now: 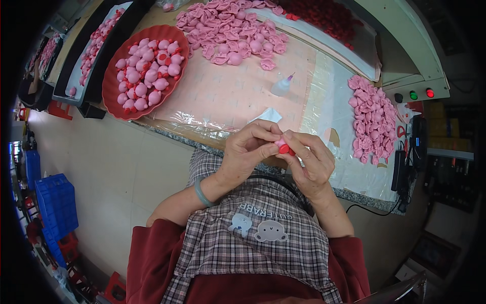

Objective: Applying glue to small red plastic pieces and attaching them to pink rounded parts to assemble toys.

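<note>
In front of my apron, both hands meet over one small pink piece with a red part [284, 148]. My left hand [248, 150] pinches it from the left with thumb and fingertips. From the right, my right hand [310, 158] closes thumb and fingers on the same piece; the fingertips hide much of it. A folded white paper or cloth [267, 115] lies just beyond my hands on the table. Farther off stands a small translucent squeeze bottle [282, 86] with a thin needle tip.
A red scalloped bowl [109, 96] at the left holds several pink balls with red parts. Pink petal-like pieces [228, 28] heap at the back, with another pile [372, 121] at the right. A machine [415, 55] with lit buttons and red scissors [401, 131] stand beyond that pile.
</note>
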{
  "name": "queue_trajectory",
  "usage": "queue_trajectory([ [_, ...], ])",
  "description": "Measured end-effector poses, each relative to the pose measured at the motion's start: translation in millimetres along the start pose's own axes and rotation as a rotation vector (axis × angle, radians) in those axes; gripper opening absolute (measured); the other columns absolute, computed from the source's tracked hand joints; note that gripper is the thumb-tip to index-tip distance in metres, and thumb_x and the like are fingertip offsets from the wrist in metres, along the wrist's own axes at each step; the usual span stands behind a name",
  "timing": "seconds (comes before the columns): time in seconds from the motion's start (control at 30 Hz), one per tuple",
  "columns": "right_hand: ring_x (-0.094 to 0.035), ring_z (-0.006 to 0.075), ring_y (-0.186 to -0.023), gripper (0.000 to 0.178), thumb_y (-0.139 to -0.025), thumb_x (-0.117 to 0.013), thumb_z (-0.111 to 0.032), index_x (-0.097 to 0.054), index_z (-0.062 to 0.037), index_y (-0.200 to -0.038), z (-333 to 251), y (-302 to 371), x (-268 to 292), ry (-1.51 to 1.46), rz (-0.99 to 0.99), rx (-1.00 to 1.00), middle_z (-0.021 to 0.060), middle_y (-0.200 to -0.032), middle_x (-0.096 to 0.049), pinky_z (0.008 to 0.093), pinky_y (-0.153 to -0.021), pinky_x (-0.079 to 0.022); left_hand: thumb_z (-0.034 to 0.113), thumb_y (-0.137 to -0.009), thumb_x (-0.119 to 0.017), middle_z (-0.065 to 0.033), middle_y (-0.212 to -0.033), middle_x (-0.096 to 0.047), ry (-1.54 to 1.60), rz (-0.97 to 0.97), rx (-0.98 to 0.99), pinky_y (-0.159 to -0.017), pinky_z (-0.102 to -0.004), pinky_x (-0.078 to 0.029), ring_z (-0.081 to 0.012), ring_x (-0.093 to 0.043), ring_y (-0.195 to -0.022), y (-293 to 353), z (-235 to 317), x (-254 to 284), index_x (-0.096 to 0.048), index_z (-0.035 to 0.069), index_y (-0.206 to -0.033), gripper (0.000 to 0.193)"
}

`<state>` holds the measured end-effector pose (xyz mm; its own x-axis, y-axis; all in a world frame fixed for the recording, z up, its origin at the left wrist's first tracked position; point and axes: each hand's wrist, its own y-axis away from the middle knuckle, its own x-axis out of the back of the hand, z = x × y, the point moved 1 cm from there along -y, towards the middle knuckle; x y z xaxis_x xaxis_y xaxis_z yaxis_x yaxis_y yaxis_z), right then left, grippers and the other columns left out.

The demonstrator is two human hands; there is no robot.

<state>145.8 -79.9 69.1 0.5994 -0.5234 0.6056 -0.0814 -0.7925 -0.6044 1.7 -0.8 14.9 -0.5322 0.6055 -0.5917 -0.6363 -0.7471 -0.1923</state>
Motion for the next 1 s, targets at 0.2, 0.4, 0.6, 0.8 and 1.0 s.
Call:
queue_trajectory([
  [0.2,-0.069,0.0237,-0.087,0.040,-0.071,-0.078,0.003,-0.071,-0.0022,-0.110,-2,-10,0,-0.013,-0.031,0.048,0.0132,-0.098,-0.069,0.0297,-0.072,-0.057,-0.005,-0.088,-0.066,-0.0135,-0.116,-0.056,-0.136,-0.015,-0.056,-0.093,-0.0317,-0.052,-0.0183,-0.059,-0.106,-3,12,0,-0.063,0.000,-0.104,0.017],
  [0.4,-0.069,0.0226,-0.088,0.042,-0.072,-0.077,0.005,-0.071,-0.0023,-0.113,-7,-12,1,-0.071,-0.073,-0.027,0.0134,-0.101,-0.068,0.0288,-0.072,-0.058,-0.004,-0.085,-0.070,-0.0106,-0.111,-0.060,-0.285,0.015,-0.125,-0.087,-0.0280,-0.053,-0.0167,-0.062,-0.100,-5,18,0,-0.067,0.002,-0.101,0.017],
  [0.6,-0.069,0.0204,-0.082,0.041,-0.073,-0.077,0.004,-0.071,-0.0024,-0.113,-3,-10,1,-0.072,-0.084,-0.056,0.0122,-0.097,-0.069,0.0269,-0.067,-0.057,-0.006,-0.086,-0.067,-0.0139,-0.113,-0.058,-0.406,-0.052,-0.142,-0.090,-0.0304,-0.054,-0.0186,-0.062,-0.101,-4,19,5,-0.065,-0.001,-0.102,0.016],
  [0.8,-0.068,0.0206,-0.077,0.040,-0.073,-0.077,-0.001,-0.069,0.0016,-0.112,1,-5,2,-0.024,-0.103,-0.028,0.0126,-0.094,-0.067,0.0284,-0.061,-0.057,-0.004,-0.086,-0.068,-0.0129,-0.111,-0.057,-0.351,-0.033,-0.078,-0.090,-0.0297,-0.054,-0.0182,-0.062,-0.101,-4,16,4,-0.063,-0.001,-0.102,0.017],
  [1.0,-0.068,0.0203,-0.075,0.040,-0.073,-0.077,-0.001,-0.069,0.0025,-0.112,1,-6,3,-0.029,-0.086,-0.023,0.0125,-0.092,-0.067,0.0282,-0.060,-0.056,-0.002,-0.087,-0.068,-0.0124,-0.111,-0.057,-0.311,-0.026,-0.058,-0.091,-0.0305,-0.054,-0.0176,-0.062,-0.102,-5,15,2,-0.063,-0.001,-0.103,0.017],
])
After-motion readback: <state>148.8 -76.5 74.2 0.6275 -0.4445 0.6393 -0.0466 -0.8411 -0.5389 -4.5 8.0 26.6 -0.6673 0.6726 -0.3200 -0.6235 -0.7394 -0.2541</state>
